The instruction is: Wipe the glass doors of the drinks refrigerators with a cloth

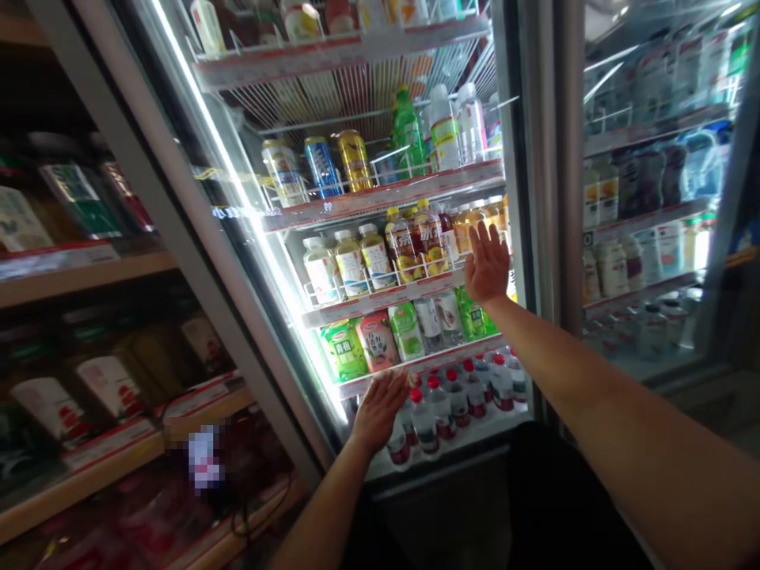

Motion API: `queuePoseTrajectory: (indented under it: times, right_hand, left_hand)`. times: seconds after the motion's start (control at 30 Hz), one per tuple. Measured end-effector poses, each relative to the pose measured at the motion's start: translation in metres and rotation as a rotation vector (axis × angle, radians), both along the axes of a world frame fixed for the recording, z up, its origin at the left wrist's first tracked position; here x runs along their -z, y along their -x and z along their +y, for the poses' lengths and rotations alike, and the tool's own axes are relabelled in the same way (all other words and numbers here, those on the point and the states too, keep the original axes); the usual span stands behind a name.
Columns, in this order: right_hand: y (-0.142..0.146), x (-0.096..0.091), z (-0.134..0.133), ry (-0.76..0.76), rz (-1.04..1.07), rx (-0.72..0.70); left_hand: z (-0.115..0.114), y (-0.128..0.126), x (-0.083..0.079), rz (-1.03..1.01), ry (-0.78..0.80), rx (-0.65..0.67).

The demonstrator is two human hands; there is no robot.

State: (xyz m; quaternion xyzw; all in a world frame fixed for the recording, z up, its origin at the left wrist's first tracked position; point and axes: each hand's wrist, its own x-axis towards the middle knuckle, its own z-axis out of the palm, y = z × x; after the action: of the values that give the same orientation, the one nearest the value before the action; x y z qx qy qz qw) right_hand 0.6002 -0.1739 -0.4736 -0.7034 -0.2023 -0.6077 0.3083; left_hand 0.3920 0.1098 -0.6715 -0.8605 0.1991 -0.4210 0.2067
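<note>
Right hand [489,265] spread, nothing grasped; left hand [380,408] laid over seeming pale cloth [411,378], grip unclear. Light pressure advised along near shelf rail [457,355], red-capped bottles [424,425] unbumped.

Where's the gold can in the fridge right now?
In the head view, the gold can stands slightly left of centre in the upper half, just right of the blue can.

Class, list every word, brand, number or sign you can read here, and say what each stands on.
"青梅": on the green carton at the left of its shelf, as best it reads; the smaller print is unclear.
"茶": seemingly on the brown bottle with a yellow cap.
Too small or blurred to read surely: the red carton, blue can, gold can, red-capped bottles and shelf-edge strips.
</note>
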Motion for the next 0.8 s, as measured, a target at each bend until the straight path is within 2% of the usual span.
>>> queuePoseTrajectory:
  times: [0.37, 0.6, 0.8]
  right_hand:
    - [0.003, -0.001, 0.000, 0.000, 0.025, -0.015]
    - [0.004, -0.001, 0.000, -0.005, 0.031, -0.029]
    - [0.002, 0.000, 0.000, -0.009, 0.012, -0.032]
  left_hand:
    - [-0.014, -0.007, -0.072, -0.080, 0.041, -0.093]
    - [-0.013, -0.013, -0.112, -0.202, 0.078, -0.049]
    - [-0.011, -0.016, -0.150, -0.246, 0.195, -0.084]
